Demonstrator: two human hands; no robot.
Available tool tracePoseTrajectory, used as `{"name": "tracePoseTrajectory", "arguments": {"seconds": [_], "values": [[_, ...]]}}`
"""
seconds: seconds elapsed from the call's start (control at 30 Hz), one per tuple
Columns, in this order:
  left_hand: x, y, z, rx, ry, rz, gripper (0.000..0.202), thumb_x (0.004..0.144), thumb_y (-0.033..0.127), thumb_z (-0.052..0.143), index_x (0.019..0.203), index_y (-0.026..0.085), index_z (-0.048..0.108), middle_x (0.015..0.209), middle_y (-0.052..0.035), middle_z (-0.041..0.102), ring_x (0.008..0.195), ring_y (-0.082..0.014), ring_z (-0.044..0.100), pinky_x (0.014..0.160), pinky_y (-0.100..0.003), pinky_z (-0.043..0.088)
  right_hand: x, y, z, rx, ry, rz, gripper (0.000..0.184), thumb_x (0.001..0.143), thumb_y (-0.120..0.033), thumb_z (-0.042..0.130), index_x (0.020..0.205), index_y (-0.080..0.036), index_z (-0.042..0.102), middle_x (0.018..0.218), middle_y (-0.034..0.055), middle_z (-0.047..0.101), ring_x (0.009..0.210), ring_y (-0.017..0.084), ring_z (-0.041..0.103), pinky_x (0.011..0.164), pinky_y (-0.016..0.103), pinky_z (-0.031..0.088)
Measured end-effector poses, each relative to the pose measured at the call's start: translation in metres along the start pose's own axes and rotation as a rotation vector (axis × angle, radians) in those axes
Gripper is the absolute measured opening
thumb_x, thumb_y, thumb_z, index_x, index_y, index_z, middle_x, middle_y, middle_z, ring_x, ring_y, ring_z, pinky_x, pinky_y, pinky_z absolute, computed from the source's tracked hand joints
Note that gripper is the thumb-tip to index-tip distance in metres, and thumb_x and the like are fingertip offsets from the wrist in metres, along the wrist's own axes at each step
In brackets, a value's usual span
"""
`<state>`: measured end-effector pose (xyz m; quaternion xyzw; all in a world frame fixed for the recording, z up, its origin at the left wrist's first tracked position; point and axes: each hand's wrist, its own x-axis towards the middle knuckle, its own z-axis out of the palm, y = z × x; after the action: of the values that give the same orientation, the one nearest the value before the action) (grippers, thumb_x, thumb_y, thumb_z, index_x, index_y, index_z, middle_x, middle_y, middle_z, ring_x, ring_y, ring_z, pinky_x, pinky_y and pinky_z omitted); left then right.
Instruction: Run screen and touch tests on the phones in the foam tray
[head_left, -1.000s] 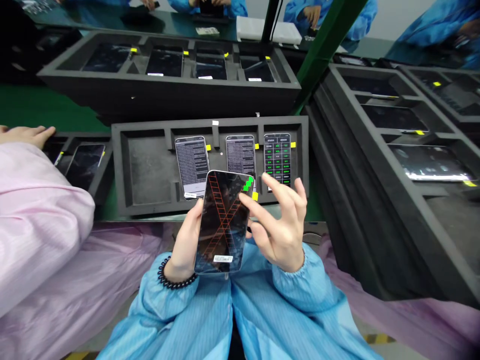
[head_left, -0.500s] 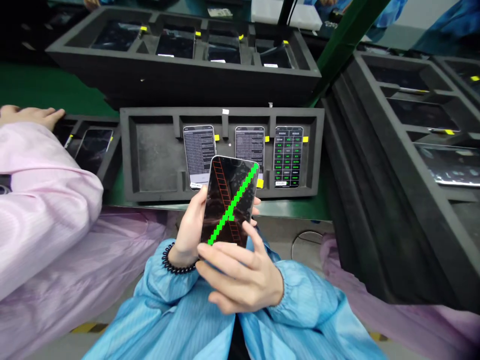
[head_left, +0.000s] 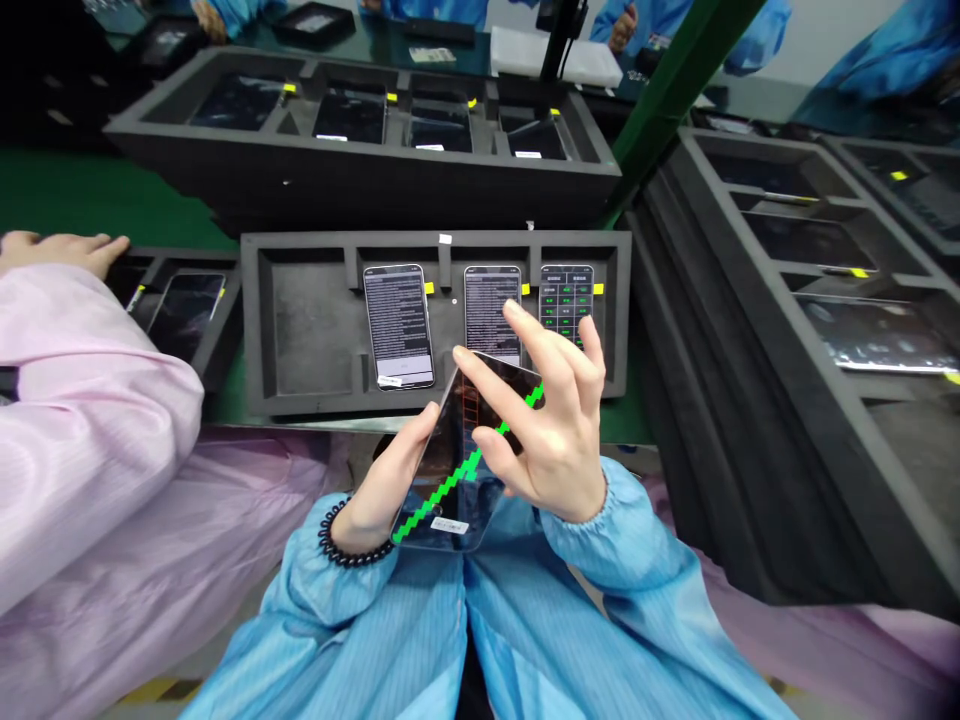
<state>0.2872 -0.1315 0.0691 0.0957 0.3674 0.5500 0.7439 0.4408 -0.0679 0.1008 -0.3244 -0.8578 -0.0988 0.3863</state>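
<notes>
My left hand [head_left: 390,480] is closed around the left edge and underside of a smartphone [head_left: 435,500], held tilted above my lap. Its dark screen shows a thick green diagonal line and a red ladder-like grid, with a white label at the near end. Over the far end of the screen, my right hand [head_left: 547,410] spreads its fingers, the index fingertip at the top left corner. Behind it lies a black foam tray [head_left: 307,400]. In it rest a phone with text [head_left: 397,325], a second text phone [head_left: 487,300] and a phone with a green grid [head_left: 566,285], partly covered by my fingers.
Stacked foam trays [head_left: 360,165] holding phones stand behind, and another tall stack [head_left: 720,400] rises at the right. A green post [head_left: 667,110] slants between them. On the left, a co-worker's pink sleeve [head_left: 97,370] reaches beside a smaller tray [head_left: 232,330]. More people sit across the bench.
My right hand has moved from the phone's near end up to its far end, fingers now spread. The held phone has tilted clockwise, and its white label is uncovered. The view has shifted slightly.
</notes>
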Motion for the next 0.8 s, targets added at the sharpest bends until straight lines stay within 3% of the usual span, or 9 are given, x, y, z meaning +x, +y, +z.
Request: {"name": "tracePoseTrajectory", "arguments": {"seconds": [0.2, 0.33, 0.47, 0.63, 0.8], "values": [[0.002, 0.009, 0.005, -0.081, -0.013, -0.012, 0.044, 0.099, 0.036, 0.048, 0.134, 0.016, 0.067, 0.136, -0.0026, 0.068, 0.15, -0.0224, 0.038, 0.13, -0.035, 0.022, -0.016, -0.006, -0.004, 0.064, 0.005, -0.036, 0.04, 0.104, -0.04, 0.04, 0.125, -0.025, 0.07, 0.146, 0.0067, 0.058, 0.129, 0.025, 0.054, 0.127, 0.056, 0.028], [0.002, 0.015, 0.011, -0.132, -0.102, -0.072, 0.049, 0.1, 0.041, 0.047, 0.141, 0.017, 0.061, 0.136, -0.0055, 0.068, 0.142, -0.0267, 0.05, 0.127, -0.04, 0.031, -0.026, -0.009, -0.007, 0.153, 0.001, -0.073, 0.046, 0.107, -0.037, 0.031, 0.114, -0.022, 0.074, 0.139, 0.0086, 0.064, 0.125, 0.022, 0.057, 0.127, 0.056, 0.027], [0.001, 0.02, 0.01, -0.128, -0.112, -0.106, 0.057, 0.1, 0.048, 0.043, 0.146, 0.016, 0.055, 0.134, -0.0097, 0.069, 0.131, -0.0296, 0.06, 0.12, -0.044, 0.041, -0.035, -0.012, -0.009, 0.231, -0.008, -0.113, 0.045, 0.107, -0.036, 0.033, 0.107, -0.021, 0.075, 0.133, 0.0072, 0.068, 0.119, 0.02, 0.061, 0.129, 0.053, 0.024], [0.002, 0.025, 0.005, -0.04, -0.122, -0.059, 0.063, 0.098, 0.052, 0.047, 0.145, 0.011, 0.055, 0.123, -0.0147, 0.073, 0.111, -0.0308, 0.071, 0.103, -0.043, 0.054, -0.05, -0.019, -0.012, 0.307, -0.007, -0.173, 0.048, 0.108, -0.034, 0.031, 0.097, -0.021, 0.075, 0.121, 0.0038, 0.075, 0.112, 0.015, 0.063, 0.131, 0.045, 0.022], [0.002, 0.028, 0.006, -0.081, -0.169, -0.061, 0.063, 0.099, 0.054, 0.041, 0.131, 0.006, 0.065, 0.12, -0.0168, 0.074, 0.098, -0.0274, 0.074, 0.087, -0.039, 0.061, -0.059, -0.021, -0.016, 0.454, -0.026, -0.2, 0.057, 0.109, -0.033, 0.026, 0.071, -0.021, 0.068, 0.11, 0.0011, 0.079, 0.103, 0.013, 0.066, 0.13, 0.043, 0.024]]}}
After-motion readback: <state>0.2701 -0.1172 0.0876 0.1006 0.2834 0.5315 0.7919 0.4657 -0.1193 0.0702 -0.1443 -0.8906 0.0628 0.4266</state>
